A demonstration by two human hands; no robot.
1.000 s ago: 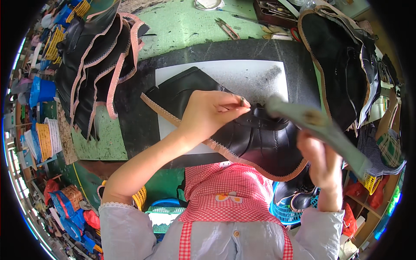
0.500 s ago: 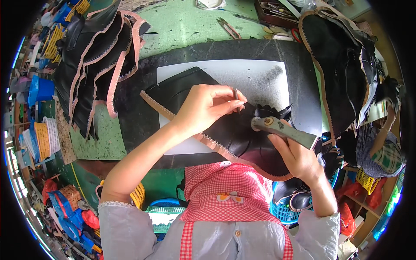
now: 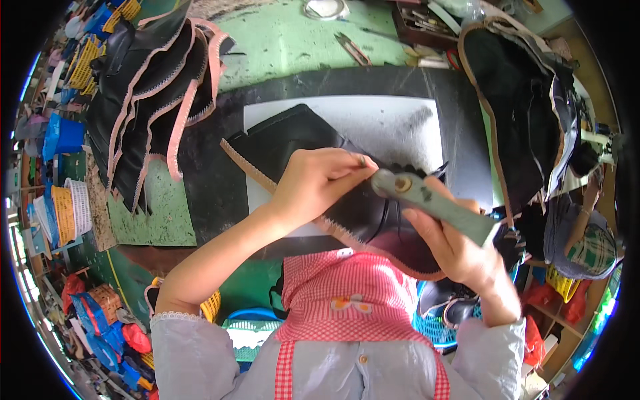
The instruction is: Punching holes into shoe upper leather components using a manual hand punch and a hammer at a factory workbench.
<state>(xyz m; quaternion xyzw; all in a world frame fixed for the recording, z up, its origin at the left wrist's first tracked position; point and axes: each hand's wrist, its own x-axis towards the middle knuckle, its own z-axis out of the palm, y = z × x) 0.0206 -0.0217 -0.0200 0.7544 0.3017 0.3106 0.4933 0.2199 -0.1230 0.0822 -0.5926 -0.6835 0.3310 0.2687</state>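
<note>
Between the fingertips of my left hand [image 3: 317, 183] I pinch a thin metal punch [image 3: 363, 161], mostly hidden by the fingers. It stands over a black leather upper [image 3: 287, 137] whose curved edge has a pinkish-brown, zigzag-stitched strip. A scalloped part of the leather lies just right of the punch. My right hand [image 3: 460, 250] is closed round a hammer, mostly hidden behind its grey metal head [image 3: 440, 203]. The hammer is slightly blurred, with its round face close to my left fingertips. Under the leather is a white sheet [image 3: 407, 120] with dark smudges.
A black mat [image 3: 217, 180] covers part of the green table [image 3: 267, 47]. Stacked leather uppers [image 3: 150, 100] lie at the left, more leather pieces [image 3: 520, 107] at the right. Thread snips [image 3: 353, 50] and a tool box [image 3: 423, 23] sit at the back. A blue basket [image 3: 433, 327] stands below right.
The hammer has moved left and slightly up, closer to my left fingertips. My left hand has shifted a little toward me, and the punch is more covered by the fingers.
</note>
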